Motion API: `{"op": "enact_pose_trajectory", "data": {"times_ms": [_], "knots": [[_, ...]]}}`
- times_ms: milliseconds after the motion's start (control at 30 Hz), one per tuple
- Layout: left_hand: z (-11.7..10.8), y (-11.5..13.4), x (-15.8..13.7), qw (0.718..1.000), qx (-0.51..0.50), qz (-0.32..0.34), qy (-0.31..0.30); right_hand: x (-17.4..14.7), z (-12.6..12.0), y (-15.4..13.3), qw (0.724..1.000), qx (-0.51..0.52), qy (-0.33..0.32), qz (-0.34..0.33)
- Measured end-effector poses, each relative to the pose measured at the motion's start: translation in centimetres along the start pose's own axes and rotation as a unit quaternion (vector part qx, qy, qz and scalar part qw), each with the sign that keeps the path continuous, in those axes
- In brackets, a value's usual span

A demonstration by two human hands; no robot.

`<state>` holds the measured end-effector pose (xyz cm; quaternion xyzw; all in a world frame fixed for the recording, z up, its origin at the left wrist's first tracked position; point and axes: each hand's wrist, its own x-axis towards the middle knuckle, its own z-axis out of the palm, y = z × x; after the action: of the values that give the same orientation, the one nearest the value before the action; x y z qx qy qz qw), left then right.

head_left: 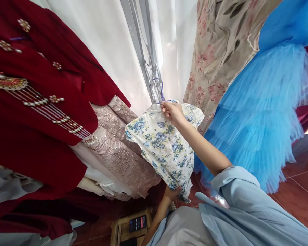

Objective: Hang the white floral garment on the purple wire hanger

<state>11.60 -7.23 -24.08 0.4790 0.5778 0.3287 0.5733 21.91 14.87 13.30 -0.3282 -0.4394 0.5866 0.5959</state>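
Note:
A white sleeveless-looking blouse (160, 136) with blue and green flowers hangs in front of me on a purple wire hanger (162, 89). My right hand (172, 112) is closed at the blouse's neckline, its fingertips pinching the base of the hanger's hook. Low down, my left hand (172, 193) grips the blouse near its hem, with some of its fingers hidden by the cloth. The hook is up against a metal rail (141, 37) where other hanger hooks cluster.
Dark red garments (66, 54) with beaded trim and a pinkish brocade garment (120, 143) hang at left. On the right are a beige floral dress (207, 61) and a blue tulle dress (256, 112). A phone (138, 223) lies on a wooden stool (115, 232) below.

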Motion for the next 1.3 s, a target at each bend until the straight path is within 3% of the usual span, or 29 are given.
{"op": "enact_pose_trajectory", "data": {"times_ms": [67, 133, 167, 233, 267, 333, 400, 467, 533, 600, 667, 867, 1033, 1100, 1200, 1300], "knots": [[-2.5, 1.5, 0.3, 0.998, -0.014, 0.02, 0.06, -1.1, -0.5, 0.3, 1.0, -0.014, -0.011, -0.011], [-6.2, 4.4, 0.7, 0.979, -0.036, 0.074, 0.187, -2.3, -1.0, 0.6, 0.999, -0.027, -0.016, -0.027], [-8.2, 6.7, 0.8, 0.942, -0.052, 0.131, 0.305, -2.8, -1.3, 0.8, 0.999, -0.036, -0.017, -0.038], [-12.0, 12.7, 0.9, 0.864, -0.051, 0.225, 0.447, -3.7, -1.5, 1.3, 0.996, -0.053, -0.018, -0.063], [-13.4, 16.4, 0.8, 0.805, -0.041, 0.314, 0.503, -4.1, -1.6, 1.6, 0.995, -0.061, -0.021, -0.077], [-14.9, 24.5, 0.3, 0.735, 0.035, 0.482, 0.476, -4.7, -1.3, 2.4, 0.992, -0.075, -0.032, -0.1], [-14.5, 32.1, -0.2, 0.725, 0.181, 0.577, 0.329, -5.4, -1.0, 3.3, 0.989, -0.087, -0.046, -0.111], [-13.1, 38.2, -0.6, 0.73, 0.32, 0.57, 0.199, -5.9, -0.7, 4.1, 0.987, -0.101, -0.052, -0.117], [-11.6, 42.0, -0.4, 0.747, 0.423, 0.498, 0.122, -6.2, -0.7, 4.4, 0.984, -0.12, -0.044, -0.128], [-10.8, 43.9, 0.3, 0.767, 0.487, 0.414, 0.063, -6.2, -0.9, 4.4, 0.979, -0.141, -0.031, -0.142], [-10.7, 44.5, 1.3, 0.77, 0.514, 0.378, 0.021, -6.0, -1.2, 4.3, 0.977, -0.157, -0.029, -0.144], [-11.1, 44.2, 3.6, 0.678, 0.551, 0.486, 0.028, -4.8, -1.4, 4.5, 0.98, -0.129, 0.002, -0.149], [-11.4, 44.7, 5.1, 0.664, 0.509, 0.539, 0.097, -3.4, -1.5, 5.7, 0.976, -0.159, 0.013, -0.151], [-11.7, 45.3, 5.4, 0.671, 0.483, 0.551, 0.113, -3.6, -2.3, 7.9, 0.968, -0.21, 0.021, -0.133], [-12.3, 46.0, 5.7, 0.697, 0.439, 0.555, 0.116, -5.8, -4.7, 13.8, 0.944, -0.313, 0.045, -0.091], [-13.1, 46.1, 5.9, 0.731, 0.394, 0.547, 0.105, -9.6, -7.7, 20.7, 0.913, -0.4, 0.076, 0.014]]}}
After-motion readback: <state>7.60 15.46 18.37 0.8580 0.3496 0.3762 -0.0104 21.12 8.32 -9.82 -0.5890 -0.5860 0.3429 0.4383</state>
